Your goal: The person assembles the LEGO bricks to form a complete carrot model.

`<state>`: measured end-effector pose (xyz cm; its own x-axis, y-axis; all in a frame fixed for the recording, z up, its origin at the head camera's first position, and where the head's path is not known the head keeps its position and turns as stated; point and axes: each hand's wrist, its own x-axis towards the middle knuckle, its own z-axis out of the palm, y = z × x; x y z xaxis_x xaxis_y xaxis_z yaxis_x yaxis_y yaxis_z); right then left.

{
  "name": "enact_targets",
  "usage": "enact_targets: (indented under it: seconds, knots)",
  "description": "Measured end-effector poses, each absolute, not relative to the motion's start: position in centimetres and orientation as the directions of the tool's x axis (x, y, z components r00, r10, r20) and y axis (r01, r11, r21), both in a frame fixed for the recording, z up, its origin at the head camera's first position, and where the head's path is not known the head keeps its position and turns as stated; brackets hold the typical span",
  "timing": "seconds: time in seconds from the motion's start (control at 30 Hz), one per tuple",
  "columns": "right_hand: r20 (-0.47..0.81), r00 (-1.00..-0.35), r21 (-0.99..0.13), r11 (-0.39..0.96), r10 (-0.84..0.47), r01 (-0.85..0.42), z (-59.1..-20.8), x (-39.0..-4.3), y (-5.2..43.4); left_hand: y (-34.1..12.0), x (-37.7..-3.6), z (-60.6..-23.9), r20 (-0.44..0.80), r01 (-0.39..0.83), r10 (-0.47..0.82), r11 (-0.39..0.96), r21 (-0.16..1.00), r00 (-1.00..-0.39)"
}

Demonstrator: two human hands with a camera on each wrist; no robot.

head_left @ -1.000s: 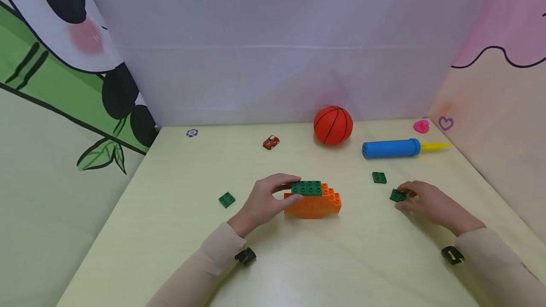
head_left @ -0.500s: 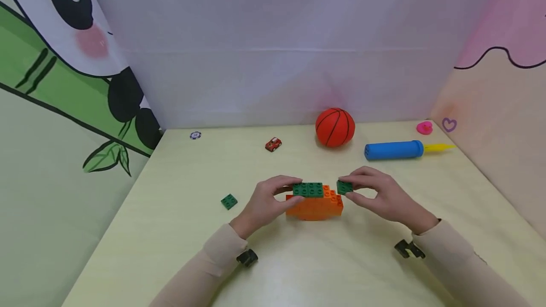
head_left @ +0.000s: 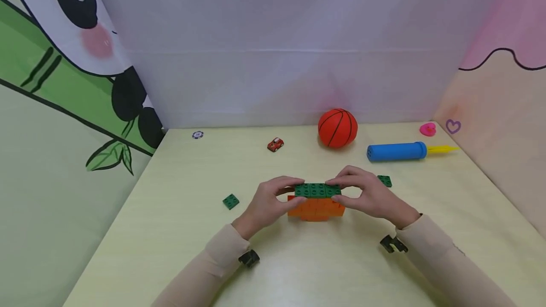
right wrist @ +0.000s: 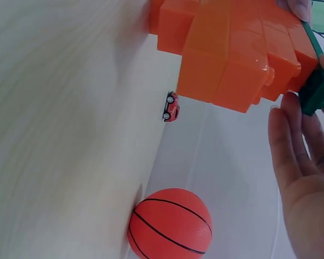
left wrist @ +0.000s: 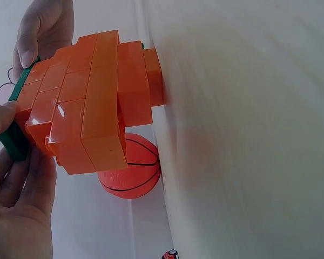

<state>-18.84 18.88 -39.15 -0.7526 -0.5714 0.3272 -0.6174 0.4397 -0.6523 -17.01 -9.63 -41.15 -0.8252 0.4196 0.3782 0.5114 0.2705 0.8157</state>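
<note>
An orange stack of toy building bricks (head_left: 315,210) stands on the table, stepped and wider toward the top in the left wrist view. A row of flat green toy bricks (head_left: 317,190) runs along its top. My left hand (head_left: 265,205) pinches the left end of this row between thumb and fingers. At the other end, my right hand (head_left: 377,196) pinches the rightmost green brick (right wrist: 313,91), which lines up against its neighbours. In the left wrist view the orange stack (left wrist: 92,102) hides part of the far hand.
A loose green brick (head_left: 231,201) lies left of my hands, another green brick (head_left: 385,181) behind my right hand. Farther back are a poker chip (head_left: 197,135), a red toy car (head_left: 275,144), a small basketball (head_left: 338,128), a blue hand pump (head_left: 396,151) and a pink rubber duck (head_left: 428,129).
My right hand has picked a green brick off the table at the right and carried it left to the row's right end. My left hand has stayed at the left end.
</note>
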Motion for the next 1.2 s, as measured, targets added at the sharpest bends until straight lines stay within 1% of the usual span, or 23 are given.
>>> enact_targets:
  seconds: [0.17, 0.27, 0.33, 0.4, 0.5, 0.57, 0.6, 0.67, 0.8, 0.9, 1.0, 1.07, 1.2]
  knots:
    - [0.337, -0.754, -0.668, 0.421, -0.564, -0.614, -39.4, -18.9, 18.9, -9.6, -17.2, -41.0, 0.383, 0.512, 0.421, 0.255, 0.82, -0.823]
    - [0.302, -0.761, -0.671, 0.439, -0.574, -0.598, -39.2, -19.2, 19.6, -9.6, -17.3, -40.9, 0.392, 0.522, 0.423, 0.253, 0.815, -0.817]
    - [0.242, -0.794, -0.679, 0.488, -0.558, -0.549, -39.1, -19.8, 20.6, -9.5, -17.4, -40.9, 0.397, 0.529, 0.428, 0.254, 0.809, -0.812]
    - [0.162, -0.841, -0.648, 0.587, -0.516, -0.485, -39.3, -20.9, 22.3, -9.5, -17.4, -40.9, 0.399, 0.533, 0.431, 0.253, 0.807, -0.809]
    - [0.041, -0.902, -0.52, 0.761, -0.43, -0.387, -39.8, -22.6, 25.2, -9.4, -17.5, -40.8, 0.401, 0.535, 0.43, 0.255, 0.806, -0.809]
    - [-0.023, -0.917, -0.423, 0.835, -0.399, -0.353, -40.4, -23.6, 27.0, -9.3, -17.5, -40.8, 0.396, 0.53, 0.427, 0.26, 0.807, -0.813]
    - [-0.055, -0.921, -0.396, 0.855, -0.386, -0.335, -40.6, -23.9, 27.7, -9.3, -17.4, -40.8, 0.392, 0.528, 0.428, 0.265, 0.807, -0.814]
    - [-0.101, -0.923, -0.385, 0.87, -0.372, -0.309, -41.0, -24.4, 28.7, -9.3, -17.4, -40.8, 0.384, 0.523, 0.429, 0.274, 0.807, -0.817]
    - [-0.158, -0.918, -0.437, 0.859, -0.364, -0.266, -41.5, -24.8, 29.3, -9.3, -17.4, -40.8, 0.377, 0.518, 0.43, 0.281, 0.808, -0.82]
    - [-0.169, -0.91, -0.446, 0.853, -0.378, -0.271, -41.9, -25.1, 29.2, -9.3, -17.5, -40.9, 0.377, 0.519, 0.432, 0.279, 0.808, -0.819]
    - [-0.158, -0.905, -0.43, 0.853, -0.394, -0.297, -42.1, -25.3, 28.9, -9.3, -17.5, -41.1, 0.378, 0.519, 0.429, 0.28, 0.808, -0.82]
    - [-0.113, -0.902, -0.429, 0.839, -0.416, -0.334, -42.1, -25.2, 28.7, -9.3, -17.5, -41.2, 0.378, 0.518, 0.428, 0.281, 0.808, -0.821]
    - [0.034, -0.894, -0.54, 0.745, -0.446, -0.392, -41.2, -23.8, 27.3, -9.3, -17.5, -41.3, 0.374, 0.513, 0.426, 0.28, 0.812, -0.824]
